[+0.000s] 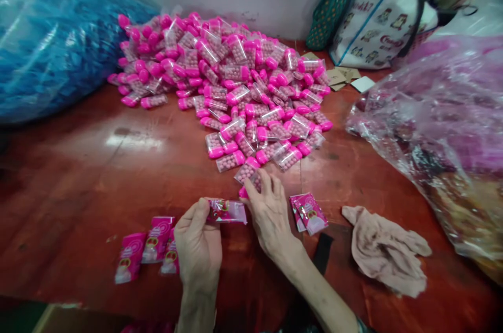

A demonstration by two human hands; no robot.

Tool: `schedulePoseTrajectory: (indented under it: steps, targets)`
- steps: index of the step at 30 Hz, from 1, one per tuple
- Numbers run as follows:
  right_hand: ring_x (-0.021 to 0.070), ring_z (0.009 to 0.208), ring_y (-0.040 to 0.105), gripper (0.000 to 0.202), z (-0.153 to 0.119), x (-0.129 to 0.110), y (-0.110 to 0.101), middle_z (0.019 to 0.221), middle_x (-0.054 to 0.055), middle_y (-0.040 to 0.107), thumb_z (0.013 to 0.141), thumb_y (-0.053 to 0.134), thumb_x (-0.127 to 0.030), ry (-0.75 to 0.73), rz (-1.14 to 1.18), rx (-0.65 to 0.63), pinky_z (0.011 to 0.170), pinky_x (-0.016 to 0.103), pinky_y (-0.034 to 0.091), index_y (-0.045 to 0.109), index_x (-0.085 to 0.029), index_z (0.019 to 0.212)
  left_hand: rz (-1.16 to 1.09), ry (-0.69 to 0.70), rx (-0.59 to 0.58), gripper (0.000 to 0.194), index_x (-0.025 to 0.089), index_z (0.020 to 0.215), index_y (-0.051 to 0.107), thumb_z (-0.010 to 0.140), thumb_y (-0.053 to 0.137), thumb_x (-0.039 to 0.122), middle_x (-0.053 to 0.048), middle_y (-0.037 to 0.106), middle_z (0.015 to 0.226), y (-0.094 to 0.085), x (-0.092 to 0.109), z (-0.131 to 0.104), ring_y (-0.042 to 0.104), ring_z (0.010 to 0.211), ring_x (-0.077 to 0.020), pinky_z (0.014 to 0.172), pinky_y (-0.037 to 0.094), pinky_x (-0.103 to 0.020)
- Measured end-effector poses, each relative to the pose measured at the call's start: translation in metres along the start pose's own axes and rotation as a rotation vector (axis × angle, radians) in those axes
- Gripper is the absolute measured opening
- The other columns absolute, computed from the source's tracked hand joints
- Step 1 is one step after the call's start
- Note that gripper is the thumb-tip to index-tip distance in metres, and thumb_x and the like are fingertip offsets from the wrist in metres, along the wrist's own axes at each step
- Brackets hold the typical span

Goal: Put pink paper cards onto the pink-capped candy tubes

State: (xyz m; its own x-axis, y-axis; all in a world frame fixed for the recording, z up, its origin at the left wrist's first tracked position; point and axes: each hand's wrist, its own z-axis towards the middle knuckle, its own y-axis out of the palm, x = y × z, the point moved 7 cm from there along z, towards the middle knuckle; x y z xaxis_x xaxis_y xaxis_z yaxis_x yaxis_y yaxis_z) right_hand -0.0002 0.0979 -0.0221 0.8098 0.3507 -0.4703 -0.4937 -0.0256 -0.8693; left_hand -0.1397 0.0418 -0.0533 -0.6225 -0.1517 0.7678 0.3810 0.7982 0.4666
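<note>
My left hand point(200, 241) pinches a pink printed plastic sleeve point(227, 211) by its left end, holding it level above the table. My right hand point(268, 210) has its fingers curled over a small clear candy container point(255, 181) with a pink cap, at the near tip of a big heap of such containers point(236, 81). Pale pink balls show through their clear walls. By my left wrist lie several pink printed packs point(129, 258), one partly hidden by the hand. To the right of my right hand rests a small stack of flat pink sleeves point(310, 213).
A crumpled pinkish cloth point(387, 249) and a black strip point(323, 253) lie at the right. Blue-filled plastic bag point(66, 44) bulges at the left; a clear plastic bag point(428, 107) spreads at the right. A white printed bag point(377, 23) stands against the wall.
</note>
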Motion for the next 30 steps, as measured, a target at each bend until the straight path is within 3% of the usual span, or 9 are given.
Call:
schedulePoseTrajectory:
  steps: [4, 9, 11, 13, 16, 19, 22, 25, 30]
  targets:
    - [0.0313, 0.103, 0.045, 0.042, -0.008, 0.004, 0.018, 0.124, 0.017, 0.048, 0.083, 0.055, -0.020, -0.078, -0.208, -0.124, 0.076, 0.041, 0.046, 0.050, -0.018, 0.125, -0.106, -0.139, 0.062, 0.012, 0.014, 0.059, 0.065, 0.070, 0.064, 0.010, 0.001, 0.068, 0.057, 0.004, 0.001, 0.002, 0.061, 0.053, -0.0085, 0.057, 0.051, -0.019]
    - [0.0316, 0.094, 0.049, 0.047, -0.030, 0.025, 0.013, 0.110, 0.017, 0.053, 0.078, 0.062, -0.024, -0.073, -0.238, -0.183, 0.070, 0.040, 0.048, 0.050, -0.015, 0.122, -0.163, -0.264, 0.110, 0.032, 0.014, 0.057, 0.064, 0.083, 0.047, 0.006, 0.000, 0.067, 0.054, 0.007, 0.003, 0.002, 0.062, 0.050, -0.0089, 0.053, 0.052, -0.020]
    - [0.0318, 0.099, 0.049, 0.039, -0.033, 0.027, 0.006, 0.109, 0.016, 0.053, 0.080, 0.057, -0.022, -0.107, -0.178, -0.143, 0.073, 0.041, 0.047, 0.052, -0.015, 0.118, -0.149, -0.297, 0.127, 0.032, 0.013, 0.056, 0.064, 0.083, 0.048, 0.007, -0.001, 0.067, 0.055, 0.005, 0.002, 0.002, 0.062, 0.050, -0.0095, 0.053, 0.052, -0.021]
    - [0.0313, 0.094, 0.051, 0.018, -0.032, 0.032, 0.000, 0.100, 0.014, 0.055, 0.081, 0.054, -0.022, -0.038, -0.109, -0.101, 0.070, 0.042, 0.046, 0.059, -0.017, 0.098, -0.128, -0.309, 0.114, 0.029, 0.013, 0.057, 0.064, 0.083, 0.051, 0.010, -0.001, 0.068, 0.056, 0.005, 0.002, 0.001, 0.063, 0.051, -0.0102, 0.053, 0.052, -0.022]
    - [0.0263, 0.079, 0.054, 0.006, -0.030, 0.036, -0.009, 0.082, 0.009, 0.055, 0.080, 0.055, -0.025, 0.098, 0.190, -0.062, 0.065, 0.039, 0.046, 0.055, -0.019, 0.079, -0.108, -0.279, 0.043, 0.021, 0.014, 0.057, 0.065, 0.078, 0.059, 0.014, -0.001, 0.068, 0.057, 0.007, 0.002, 0.001, 0.063, 0.053, -0.0103, 0.055, 0.053, -0.021]
    - [0.0185, 0.071, 0.056, 0.008, -0.035, 0.032, -0.022, 0.076, 0.003, 0.055, 0.087, 0.047, -0.028, 0.159, 0.457, -0.034, 0.062, 0.029, 0.048, 0.050, -0.021, 0.087, -0.063, -0.196, -0.083, 0.008, 0.014, 0.061, 0.068, 0.064, 0.074, 0.020, 0.000, 0.069, 0.061, 0.012, 0.005, 0.001, 0.064, 0.059, -0.0112, 0.060, 0.053, -0.021]
    - [0.0122, 0.060, 0.054, 0.013, -0.039, 0.026, -0.033, 0.072, -0.001, 0.055, 0.086, 0.050, -0.033, 0.247, 0.618, -0.108, 0.052, 0.020, 0.045, 0.047, -0.020, 0.084, 0.006, -0.106, -0.199, 0.017, 0.014, 0.063, 0.070, 0.054, 0.080, 0.025, -0.002, 0.070, 0.065, 0.018, 0.007, -0.001, 0.063, 0.064, -0.0122, 0.065, 0.052, -0.022]
    - [0.0106, 0.058, 0.052, 0.019, -0.038, 0.019, -0.039, 0.068, -0.003, 0.054, 0.081, 0.057, -0.036, 0.367, 0.794, -0.162, 0.051, 0.019, 0.043, 0.047, -0.020, 0.079, 0.069, -0.052, -0.312, 0.016, 0.015, 0.062, 0.070, 0.057, 0.078, 0.028, -0.002, 0.069, 0.070, 0.028, 0.007, -0.007, 0.062, 0.066, -0.0136, 0.067, 0.052, -0.025]
    - [0.0104, 0.058, 0.052, 0.016, -0.035, 0.021, -0.046, 0.067, -0.003, 0.056, 0.078, 0.060, -0.032, 0.420, 0.846, -0.152, 0.053, 0.018, 0.041, 0.051, -0.019, 0.078, 0.130, 0.014, -0.484, 0.010, 0.016, 0.063, 0.071, 0.062, 0.075, 0.025, -0.003, 0.068, 0.073, 0.044, 0.009, -0.014, 0.061, 0.070, -0.0149, 0.069, 0.051, -0.027]
